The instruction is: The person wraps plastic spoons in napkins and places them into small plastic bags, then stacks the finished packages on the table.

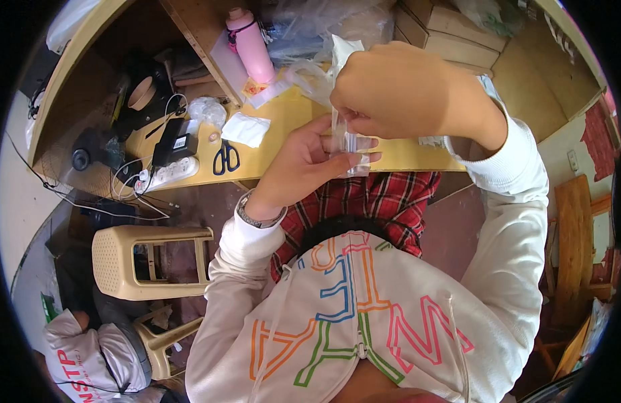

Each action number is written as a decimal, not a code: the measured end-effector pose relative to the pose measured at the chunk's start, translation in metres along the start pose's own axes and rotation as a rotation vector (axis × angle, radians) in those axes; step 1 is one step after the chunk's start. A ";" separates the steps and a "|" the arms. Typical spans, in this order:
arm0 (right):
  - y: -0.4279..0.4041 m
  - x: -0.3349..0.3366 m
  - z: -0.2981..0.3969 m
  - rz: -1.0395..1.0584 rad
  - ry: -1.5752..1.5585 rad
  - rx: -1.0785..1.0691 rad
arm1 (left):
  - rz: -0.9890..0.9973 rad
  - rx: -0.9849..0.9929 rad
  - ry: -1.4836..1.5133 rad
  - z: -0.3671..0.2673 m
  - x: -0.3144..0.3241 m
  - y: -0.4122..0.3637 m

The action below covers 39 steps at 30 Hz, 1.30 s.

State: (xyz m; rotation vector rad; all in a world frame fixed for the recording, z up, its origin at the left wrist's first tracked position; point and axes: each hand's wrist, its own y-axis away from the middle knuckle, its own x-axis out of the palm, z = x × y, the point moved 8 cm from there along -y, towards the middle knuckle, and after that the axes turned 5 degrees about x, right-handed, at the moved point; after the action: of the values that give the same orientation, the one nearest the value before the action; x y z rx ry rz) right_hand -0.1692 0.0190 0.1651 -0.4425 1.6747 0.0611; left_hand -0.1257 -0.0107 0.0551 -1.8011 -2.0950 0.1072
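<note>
A clear plastic sleeve [350,143] is held upright in front of me, above the front edge of a yellow table [295,107]. My left hand [303,156] grips its lower end between thumb and fingers. My right hand [396,90] is closed around the upper part, its fingertips hidden behind the knuckles. A white packet end [345,48] sticks up beyond my right fist; whether it is one piece with the sleeve I cannot tell. Something slim and shiny seems to lie inside the sleeve, too blurred to name.
Left on the table are dark-handled scissors [226,158], a folded white tissue [246,129], a white power strip [172,172] with cables and a black adapter [185,144]. A pink bottle [251,48] stands behind. Plastic stools [152,262] and a seated person [101,347] are at left.
</note>
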 end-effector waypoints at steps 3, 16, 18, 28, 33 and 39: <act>-0.001 -0.002 0.003 -0.007 -0.002 -0.021 | -0.026 -0.018 -0.038 0.003 -0.004 0.001; 0.012 -0.006 0.014 -0.190 0.020 -0.023 | 0.001 -0.001 -0.006 0.005 0.000 0.001; 0.013 -0.007 0.018 -0.157 0.050 -0.015 | 0.007 0.004 -0.035 0.005 0.001 0.003; 0.014 0.000 0.029 -0.112 0.166 0.059 | 0.007 -0.062 -0.079 0.014 -0.003 0.007; 0.015 -0.002 0.015 -0.218 0.105 0.070 | -0.004 -0.062 0.032 0.019 0.000 0.010; 0.007 -0.007 -0.004 -0.026 0.307 0.288 | 0.031 -0.106 -0.002 0.029 -0.003 0.016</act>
State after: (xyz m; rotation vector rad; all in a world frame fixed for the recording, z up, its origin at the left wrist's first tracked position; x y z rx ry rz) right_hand -0.1745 0.0258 0.1712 -0.2639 1.9420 -0.2774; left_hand -0.1199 -0.0059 0.0230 -1.8951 -2.1107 0.0059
